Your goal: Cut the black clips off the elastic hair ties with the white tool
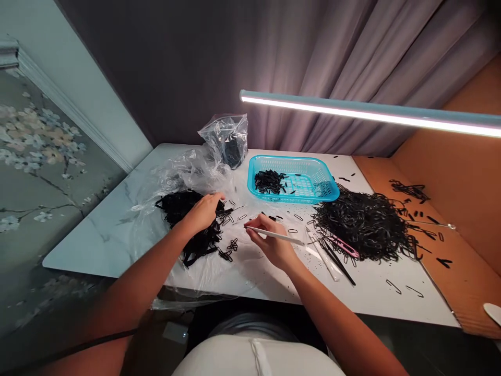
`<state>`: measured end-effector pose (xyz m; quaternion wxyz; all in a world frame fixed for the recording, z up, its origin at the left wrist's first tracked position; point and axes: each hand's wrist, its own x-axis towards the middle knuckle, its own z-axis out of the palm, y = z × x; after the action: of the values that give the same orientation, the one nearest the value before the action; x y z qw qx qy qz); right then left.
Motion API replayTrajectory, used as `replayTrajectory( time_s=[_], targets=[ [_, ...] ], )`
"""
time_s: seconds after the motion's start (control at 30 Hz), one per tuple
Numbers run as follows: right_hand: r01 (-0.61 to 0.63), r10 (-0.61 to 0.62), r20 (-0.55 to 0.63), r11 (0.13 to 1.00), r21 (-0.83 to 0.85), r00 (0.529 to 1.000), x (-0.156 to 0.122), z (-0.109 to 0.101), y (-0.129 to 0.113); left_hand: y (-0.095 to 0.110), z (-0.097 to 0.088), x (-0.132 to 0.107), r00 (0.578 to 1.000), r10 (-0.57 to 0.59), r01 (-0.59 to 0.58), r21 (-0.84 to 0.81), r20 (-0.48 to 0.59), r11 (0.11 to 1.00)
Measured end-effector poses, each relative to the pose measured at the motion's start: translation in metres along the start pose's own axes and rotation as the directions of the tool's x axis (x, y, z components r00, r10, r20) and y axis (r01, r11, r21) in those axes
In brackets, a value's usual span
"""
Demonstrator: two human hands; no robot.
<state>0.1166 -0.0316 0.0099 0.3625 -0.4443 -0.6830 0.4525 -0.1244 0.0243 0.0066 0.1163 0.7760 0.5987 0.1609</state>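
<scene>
My right hand [272,241] is closed around a slim white pen-like tool [279,236], its thin dark tip pointing left above the table. On the left, my left hand [205,213] rests at the edge of a pile of black strips [182,209] on clear plastic. Its fingers look curled downward, and what they pinch is hidden. Small black wire loops [234,244] lie scattered between and below the hands. Beyond my right hand stands a blue plastic basket [332,192], with a heap of short black pieces [269,181] in its left part.
A large heap of black loops [364,224] covers the table's right side. Near it lie a pink-handled tool [344,246], dark tweezers [340,263] and a metal rod [430,224]. A clear bag [229,138] stands behind. A lamp tube [368,112] hangs above.
</scene>
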Motion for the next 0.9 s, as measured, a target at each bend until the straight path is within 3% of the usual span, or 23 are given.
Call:
replayTrajectory(
  time_s=[0.1, 0.2, 0.37, 0.57, 0.73, 0.9],
  targets=[
    [0.097, -0.098, 0.077, 0.995, 0.018, 0.992, 0.036, 0.009, -0.008, -0.011, -0.014, 0.026, 0.997, 0.069, -0.068, -0.045, 0.027, 0.997],
    [0.060, -0.072, 0.109, 0.992, 0.111, 0.991, 0.084, 0.022, -0.006, -0.019, -0.027, 0.048, 0.986, 0.149, -0.140, -0.113, 0.073, 0.984],
    [0.019, -0.012, -0.035, 0.980, 0.197, 0.999, 0.137, 0.032, 0.009, -0.024, -0.018, 0.045, 0.976, 0.150, -0.147, -0.031, 0.156, 0.989],
    [-0.070, 0.105, -0.067, 0.916, 0.396, 0.992, 0.146, 0.024, 0.012, -0.024, 0.003, 0.031, 0.997, 0.031, -0.039, 0.115, 0.072, 0.993],
    [-0.108, 0.134, -0.018, 0.863, 0.494, 0.991, 0.147, 0.022, 0.006, -0.020, 0.010, 0.059, 1.000, 0.002, -0.004, 0.147, 0.019, 0.989],
    [-0.122, 0.146, -0.002, 0.835, 0.537, 0.989, 0.147, 0.024, 0.003, -0.013, 0.034, 0.094, 0.991, 0.090, -0.100, 0.107, 0.095, 0.989]
  ],
)
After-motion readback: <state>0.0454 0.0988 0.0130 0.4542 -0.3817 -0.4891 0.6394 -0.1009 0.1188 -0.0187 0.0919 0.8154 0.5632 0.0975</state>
